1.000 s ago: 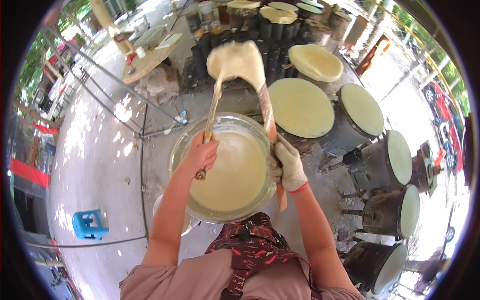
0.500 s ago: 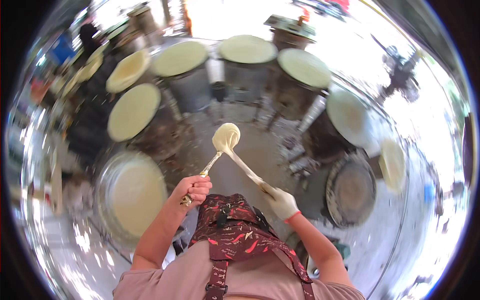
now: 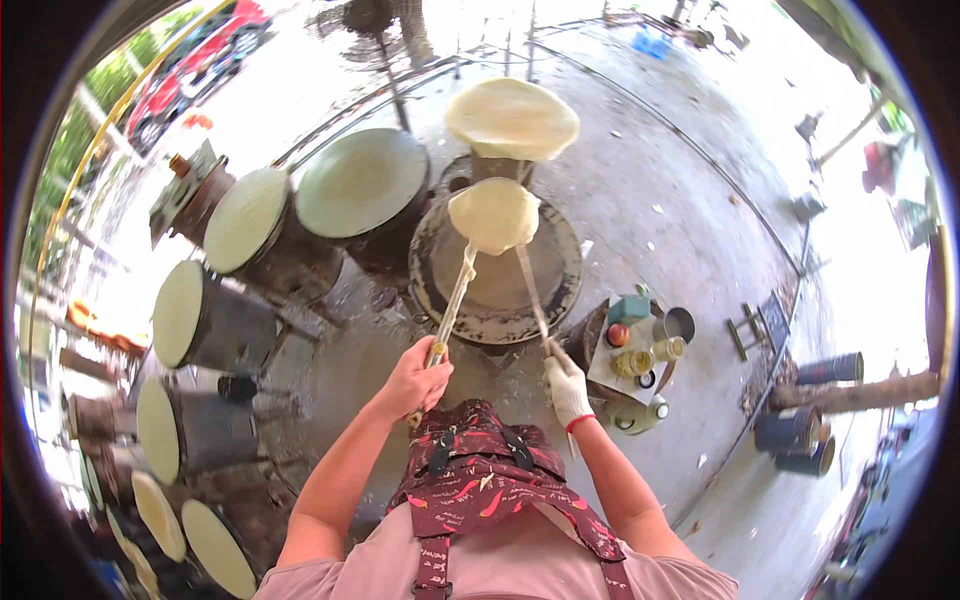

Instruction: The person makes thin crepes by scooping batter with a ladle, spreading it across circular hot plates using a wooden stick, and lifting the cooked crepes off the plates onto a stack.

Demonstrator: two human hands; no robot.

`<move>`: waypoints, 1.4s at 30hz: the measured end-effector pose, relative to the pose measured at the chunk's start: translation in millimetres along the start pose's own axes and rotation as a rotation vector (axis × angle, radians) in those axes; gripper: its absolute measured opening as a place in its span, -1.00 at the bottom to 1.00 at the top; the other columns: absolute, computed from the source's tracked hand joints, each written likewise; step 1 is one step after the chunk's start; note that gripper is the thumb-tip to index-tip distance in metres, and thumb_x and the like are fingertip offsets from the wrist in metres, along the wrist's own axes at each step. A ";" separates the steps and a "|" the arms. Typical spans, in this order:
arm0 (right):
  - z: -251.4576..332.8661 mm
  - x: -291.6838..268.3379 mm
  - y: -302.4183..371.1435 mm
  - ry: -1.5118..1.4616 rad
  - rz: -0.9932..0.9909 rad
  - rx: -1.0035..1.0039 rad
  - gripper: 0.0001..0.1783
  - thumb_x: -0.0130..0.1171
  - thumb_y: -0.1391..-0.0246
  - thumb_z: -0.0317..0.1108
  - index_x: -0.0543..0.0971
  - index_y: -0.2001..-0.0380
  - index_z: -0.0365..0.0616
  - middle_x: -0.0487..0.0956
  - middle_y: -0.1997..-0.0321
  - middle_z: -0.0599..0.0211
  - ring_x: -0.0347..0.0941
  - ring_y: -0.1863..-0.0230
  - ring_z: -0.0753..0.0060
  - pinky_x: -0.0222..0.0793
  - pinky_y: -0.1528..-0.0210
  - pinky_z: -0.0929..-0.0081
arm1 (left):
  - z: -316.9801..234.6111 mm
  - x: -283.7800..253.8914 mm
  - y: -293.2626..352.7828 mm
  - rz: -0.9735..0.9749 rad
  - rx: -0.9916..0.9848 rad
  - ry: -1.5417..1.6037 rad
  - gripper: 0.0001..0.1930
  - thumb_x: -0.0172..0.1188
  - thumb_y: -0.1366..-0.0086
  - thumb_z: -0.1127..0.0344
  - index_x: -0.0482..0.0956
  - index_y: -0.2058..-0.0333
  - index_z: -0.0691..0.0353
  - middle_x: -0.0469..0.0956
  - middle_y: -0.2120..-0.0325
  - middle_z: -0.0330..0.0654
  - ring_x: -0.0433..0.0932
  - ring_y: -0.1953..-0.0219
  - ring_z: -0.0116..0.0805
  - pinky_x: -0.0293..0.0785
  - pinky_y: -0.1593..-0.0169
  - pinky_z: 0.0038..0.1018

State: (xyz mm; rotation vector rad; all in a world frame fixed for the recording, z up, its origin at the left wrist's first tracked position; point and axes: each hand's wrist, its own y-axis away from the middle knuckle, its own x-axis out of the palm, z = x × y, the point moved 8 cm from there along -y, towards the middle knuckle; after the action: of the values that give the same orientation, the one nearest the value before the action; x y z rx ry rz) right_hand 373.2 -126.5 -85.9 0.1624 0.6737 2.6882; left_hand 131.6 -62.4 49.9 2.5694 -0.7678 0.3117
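Observation:
A soft pale mass of dough or batter sits at the far ends of two sticks, above a bare round griddle with a dark, crusted rim. My bare left hand is closed round the thicker, pale-smeared stick. In my right hand, which wears a white glove, is the thinner stick. The sticks lean in toward each other, and the dough hides their tips. Whether the dough touches the griddle, I cannot tell.
Beyond the griddle a stack of pale round sheets rests on a stand. Several drum stoves with pale-coated round tops curve along the left. At right, a small table holds jars, a cup and a red round thing; a jug stands beside it.
My view has turned right, bringing the bare griddle in front of me. The dough, a compact ball over the floor before, is now wider and above the griddle. Both hands keep their sticks.

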 end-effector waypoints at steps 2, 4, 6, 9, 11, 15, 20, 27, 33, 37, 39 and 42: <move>-6.3 -16.7 -14.5 -0.324 -0.131 0.129 -0.57 -0.07 -0.24 -0.21 0.36 -0.18 0.30 0.31 0.63 0.57 0.12 0.76 0.70 0.07 0.77 0.65 | 7.6 4.8 -49.8 -0.004 -0.011 -0.134 -0.89 0.00 -0.25 0.45 0.24 0.33 0.21 0.23 0.70 -0.33 0.18 0.82 -0.61 0.13 0.78 -0.61; -15.6 -25.0 -29.6 -0.419 -0.238 0.104 -0.56 -0.06 -0.24 -0.20 0.35 -0.19 0.29 0.32 0.63 0.57 0.13 0.76 0.69 0.07 0.77 0.65 | 23.6 3.2 -96.0 -0.006 -0.014 -0.264 -0.89 0.01 -0.25 0.43 0.24 0.34 0.21 0.25 0.70 -0.33 0.19 0.81 -0.62 0.13 0.78 -0.60; -19.8 -20.5 -35.8 -0.487 -0.362 0.059 -0.55 -0.06 -0.24 -0.20 0.33 -0.21 0.25 0.33 0.62 0.56 0.14 0.76 0.68 0.08 0.77 0.64 | 50.1 -12.1 -140.0 -0.012 -0.080 -0.426 -0.84 0.04 -0.20 0.43 0.23 0.30 0.23 0.28 0.72 -0.25 0.29 0.77 -0.48 0.24 0.71 -0.49; -56.7 -8.3 -54.2 -0.315 -0.437 -0.044 -0.54 0.00 -0.20 -0.29 0.38 -0.19 0.15 0.41 0.56 0.53 0.23 0.71 0.69 0.21 0.68 0.62 | 69.8 -35.2 -197.8 -0.060 0.267 -0.964 -0.76 0.07 -0.13 0.40 0.23 0.28 0.29 0.37 0.69 -0.04 0.42 0.65 -0.17 0.35 0.53 -0.29; -46.6 -6.6 -45.6 0.258 -0.678 -0.265 -0.56 0.03 -0.16 -0.35 0.43 -0.13 -0.08 0.54 0.38 0.47 0.32 0.45 0.75 0.31 0.32 0.71 | 68.6 -49.8 -220.0 -0.026 0.218 -1.027 -0.71 0.06 -0.10 0.36 0.21 0.23 0.32 0.45 0.58 0.16 0.49 0.45 0.12 0.34 0.35 -0.10; -30.4 30.1 -67.8 0.139 -0.655 -0.133 -0.55 0.04 -0.15 -0.34 0.43 -0.13 -0.11 0.54 0.39 0.48 0.29 0.48 0.73 0.29 0.36 0.70 | 31.7 -65.7 -248.6 0.009 0.120 -1.305 -0.70 -0.01 -0.14 0.36 0.21 0.16 0.29 0.52 0.42 0.26 0.49 0.30 0.29 0.39 0.21 0.01; 4.1 52.1 -85.3 -0.208 -0.581 -0.113 -0.58 0.03 -0.17 -0.35 0.45 -0.10 -0.19 0.43 0.47 0.65 0.20 0.58 0.83 0.14 0.55 0.77 | 1.3 -113.0 -269.0 0.026 0.208 -1.514 -0.71 -0.05 -0.17 0.49 0.23 0.11 0.31 0.54 0.39 0.18 0.55 0.31 0.17 0.47 0.24 -0.08; 21.2 128.1 -118.9 -0.372 -0.453 0.143 -0.57 0.04 -0.17 -0.21 0.44 -0.13 0.12 0.37 0.60 0.56 0.16 0.69 0.71 0.14 0.66 0.62 | -4.7 -162.8 -273.0 -0.033 0.238 -1.602 -0.71 -0.03 -0.21 0.45 0.25 0.07 0.25 0.50 0.35 0.13 0.57 0.34 0.11 0.50 0.27 -0.13; -19.3 80.3 -115.1 -0.345 -0.685 -0.099 -0.59 0.02 -0.18 -0.29 0.48 -0.05 -0.25 0.58 0.08 0.18 0.45 0.15 0.64 0.33 0.07 0.69 | -34.8 -195.3 -263.9 -0.135 0.296 -1.580 -0.68 0.01 -0.27 0.33 0.26 0.01 0.21 0.46 0.33 0.10 0.56 0.38 0.07 0.49 0.30 -0.17; 36.9 139.6 -137.6 -0.295 -0.422 0.151 -0.63 0.04 -0.17 -0.23 0.53 -0.03 -0.08 0.43 0.60 0.56 0.24 0.67 0.73 0.15 0.64 0.71 | -39.2 -219.6 -245.0 -0.178 0.390 -1.616 -0.51 0.09 -0.13 0.42 0.32 -0.09 0.09 0.37 0.37 0.01 0.51 0.36 0.04 0.47 0.29 -0.18; 46.9 123.9 -129.0 -0.278 -0.346 0.127 -0.65 0.06 -0.16 -0.26 0.54 -0.01 -0.05 0.39 0.62 0.59 0.16 0.71 0.78 0.06 0.71 0.71 | -48.9 -226.6 -235.0 -0.185 0.478 -1.629 -0.44 0.10 -0.08 0.47 0.34 -0.12 0.05 0.34 0.38 -0.02 0.49 0.36 0.02 0.46 0.29 -0.20; 13.3 73.4 -129.7 -0.148 -0.565 -0.108 -0.62 0.05 -0.16 -0.29 0.51 -0.05 -0.08 0.50 0.48 0.49 0.27 0.58 0.77 0.19 0.54 0.75 | -61.1 -237.3 -224.4 -0.198 0.437 -1.656 -0.32 0.09 0.01 0.58 0.37 -0.14 -0.07 0.27 0.35 -0.05 0.43 0.27 -0.05 0.44 0.27 -0.26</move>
State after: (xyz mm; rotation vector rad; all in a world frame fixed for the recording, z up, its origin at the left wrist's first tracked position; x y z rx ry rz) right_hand 349.1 13.1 -134.2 0.1186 0.4435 2.1387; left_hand 58.3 245.2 -52.2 2.7866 -0.8792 -2.1069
